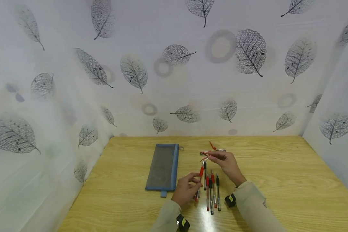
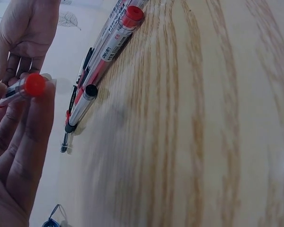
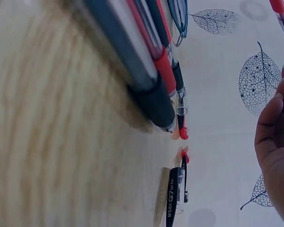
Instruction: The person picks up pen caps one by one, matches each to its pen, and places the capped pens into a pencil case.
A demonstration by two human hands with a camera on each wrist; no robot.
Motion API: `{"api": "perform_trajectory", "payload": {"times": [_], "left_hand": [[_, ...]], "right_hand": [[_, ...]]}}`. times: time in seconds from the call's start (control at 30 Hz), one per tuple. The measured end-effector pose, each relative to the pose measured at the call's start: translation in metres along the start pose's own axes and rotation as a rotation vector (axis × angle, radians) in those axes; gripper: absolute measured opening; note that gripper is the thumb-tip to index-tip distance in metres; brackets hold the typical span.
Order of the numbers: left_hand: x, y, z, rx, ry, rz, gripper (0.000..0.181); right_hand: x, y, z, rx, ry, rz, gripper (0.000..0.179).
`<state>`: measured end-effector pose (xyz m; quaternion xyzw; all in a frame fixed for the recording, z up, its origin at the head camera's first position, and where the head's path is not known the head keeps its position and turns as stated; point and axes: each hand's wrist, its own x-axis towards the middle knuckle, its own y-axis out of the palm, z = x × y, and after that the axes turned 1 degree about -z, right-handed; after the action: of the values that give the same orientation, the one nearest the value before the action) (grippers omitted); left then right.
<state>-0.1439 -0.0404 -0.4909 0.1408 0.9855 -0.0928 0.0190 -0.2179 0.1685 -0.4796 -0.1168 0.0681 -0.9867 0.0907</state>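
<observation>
Between its thumb and fingers, my left hand (image 1: 187, 189) holds a red gel pen (image 1: 202, 170), tip pointing away from me. The pen's red end (image 2: 34, 85) faces the camera in the left wrist view. Just beyond the tip, my right hand (image 1: 227, 163) pinches a small red-and-clear pen cap (image 1: 204, 158), partly hidden by the fingers. Below the hands, several uncapped red and black gel pens (image 1: 211, 196) lie side by side on the table, tips away from me. Another pen (image 1: 197, 195) lies partly under the left hand.
A grey mesh pencil pouch (image 1: 160, 166) with blue edges lies flat left of the hands. Loose pen caps (image 1: 220, 149) are scattered behind the right hand. The wooden table (image 1: 293, 180) meets a leaf-printed sheet (image 1: 197, 87) at its back edge.
</observation>
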Motion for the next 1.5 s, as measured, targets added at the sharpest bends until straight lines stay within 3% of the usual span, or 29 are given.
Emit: {"api": "perform_trajectory", "payload": {"times": [0.67,0.9,1.0,1.27,1.5], "left_hand": [[0.0,0.0,-0.002,0.003,-0.004,0.011,0.033],[0.002,0.002,-0.001,0.029,0.013,-0.047,0.026],[0.002,0.003,-0.005,-0.005,-0.01,-0.056,0.024],[0.001,0.007,-0.009,-0.208,-0.103,-0.033,0.024],[-0.001,0.008,-0.014,-0.227,-0.118,-0.039,0.021]], "right_hand": [[0.001,0.002,0.005,0.027,0.047,0.116,0.035],[0.002,0.003,0.006,0.045,0.044,0.126,0.035],[0.002,0.005,0.006,0.057,0.037,0.132,0.037],[0.002,0.012,0.006,0.072,0.015,0.098,0.035],[0.0,0.017,0.009,0.121,0.008,0.089,0.035]]}}
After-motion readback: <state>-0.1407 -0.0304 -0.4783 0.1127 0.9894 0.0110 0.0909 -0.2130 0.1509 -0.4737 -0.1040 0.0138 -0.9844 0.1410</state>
